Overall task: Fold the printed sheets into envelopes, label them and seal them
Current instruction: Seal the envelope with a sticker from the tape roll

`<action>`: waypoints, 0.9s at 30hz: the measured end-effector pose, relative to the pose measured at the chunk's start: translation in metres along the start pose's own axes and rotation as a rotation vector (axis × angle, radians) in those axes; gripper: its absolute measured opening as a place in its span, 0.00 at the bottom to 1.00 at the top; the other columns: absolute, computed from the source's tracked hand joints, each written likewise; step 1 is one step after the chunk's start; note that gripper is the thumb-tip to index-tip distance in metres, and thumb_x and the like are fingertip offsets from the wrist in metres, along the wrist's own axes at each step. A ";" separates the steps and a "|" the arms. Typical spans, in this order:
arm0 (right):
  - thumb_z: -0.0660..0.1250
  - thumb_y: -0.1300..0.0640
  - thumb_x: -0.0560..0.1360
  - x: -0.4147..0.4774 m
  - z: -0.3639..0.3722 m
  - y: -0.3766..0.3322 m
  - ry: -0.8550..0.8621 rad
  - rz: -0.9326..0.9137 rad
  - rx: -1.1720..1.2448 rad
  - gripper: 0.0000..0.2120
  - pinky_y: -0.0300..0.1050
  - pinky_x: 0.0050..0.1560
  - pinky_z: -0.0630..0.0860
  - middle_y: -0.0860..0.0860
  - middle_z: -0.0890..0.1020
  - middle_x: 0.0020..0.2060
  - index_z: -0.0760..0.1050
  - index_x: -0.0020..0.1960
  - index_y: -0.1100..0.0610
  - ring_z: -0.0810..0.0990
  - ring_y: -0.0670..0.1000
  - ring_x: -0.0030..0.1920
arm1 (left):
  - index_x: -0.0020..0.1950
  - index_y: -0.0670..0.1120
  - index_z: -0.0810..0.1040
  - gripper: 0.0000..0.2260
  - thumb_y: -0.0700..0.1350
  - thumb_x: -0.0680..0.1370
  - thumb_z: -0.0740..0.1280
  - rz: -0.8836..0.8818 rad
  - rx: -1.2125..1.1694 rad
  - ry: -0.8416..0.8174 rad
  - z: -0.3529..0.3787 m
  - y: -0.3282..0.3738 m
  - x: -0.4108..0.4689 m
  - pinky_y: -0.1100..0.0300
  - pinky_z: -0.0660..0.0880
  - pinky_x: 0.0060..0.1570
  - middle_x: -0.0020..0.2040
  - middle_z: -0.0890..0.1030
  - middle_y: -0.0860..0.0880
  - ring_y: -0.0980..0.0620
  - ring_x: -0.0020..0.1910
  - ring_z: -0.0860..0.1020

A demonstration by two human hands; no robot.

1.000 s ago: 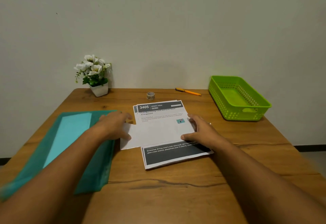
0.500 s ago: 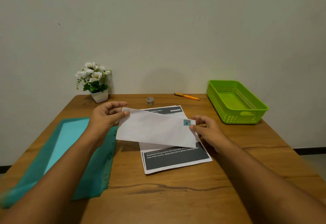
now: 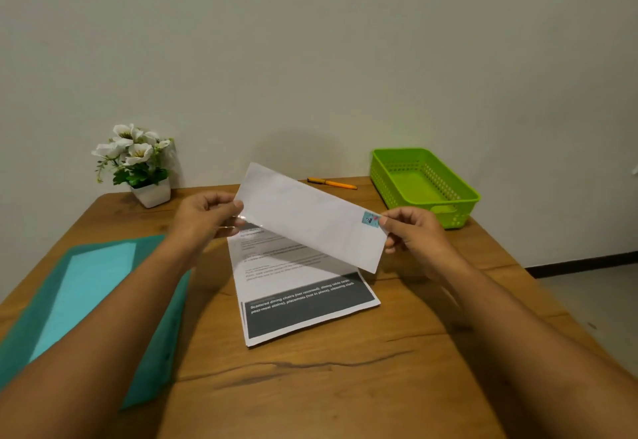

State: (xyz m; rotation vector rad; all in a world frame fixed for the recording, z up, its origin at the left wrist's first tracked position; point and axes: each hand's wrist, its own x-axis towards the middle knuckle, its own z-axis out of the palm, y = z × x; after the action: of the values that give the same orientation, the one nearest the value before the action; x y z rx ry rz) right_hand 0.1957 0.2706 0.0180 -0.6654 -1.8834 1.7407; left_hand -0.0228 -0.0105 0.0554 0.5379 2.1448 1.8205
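A white envelope point(image 3: 310, 217) with a small blue stamp at its right end hangs in the air above the table, tilted down to the right. My left hand point(image 3: 203, 219) pinches its left end. My right hand point(image 3: 412, 231) pinches its right end beside the stamp. Under the envelope lies a stack of printed sheets point(image 3: 303, 293) with a dark band of white text along the near edge. The envelope hides the top of the stack.
A teal folder point(image 3: 86, 304) lies on the table's left side. At the back stand a white pot of flowers point(image 3: 138, 162), an orange pen point(image 3: 333, 183) and a green plastic basket point(image 3: 423, 183). The wooden table point(image 3: 345, 387) runs to the wall.
The envelope lay on the printed stack under both hands. Both hands have lifted it off the stack and raised it, and it now tilts down to the right.
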 end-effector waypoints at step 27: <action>0.67 0.68 0.80 0.044 -0.121 0.003 0.528 0.222 0.404 0.02 0.40 0.28 0.82 0.62 0.83 0.39 0.75 0.49 0.65 0.85 0.49 0.28 | 0.64 0.51 0.82 0.14 0.47 0.79 0.73 0.393 0.354 -0.460 0.282 0.008 0.043 0.53 0.76 0.61 0.62 0.80 0.49 0.50 0.63 0.77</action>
State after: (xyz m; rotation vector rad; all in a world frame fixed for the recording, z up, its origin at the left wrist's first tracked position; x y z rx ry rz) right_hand 0.2405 0.3915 0.0246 -1.0711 -1.0999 1.7781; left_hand 0.0635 0.2588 0.0164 1.3934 2.1301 1.2904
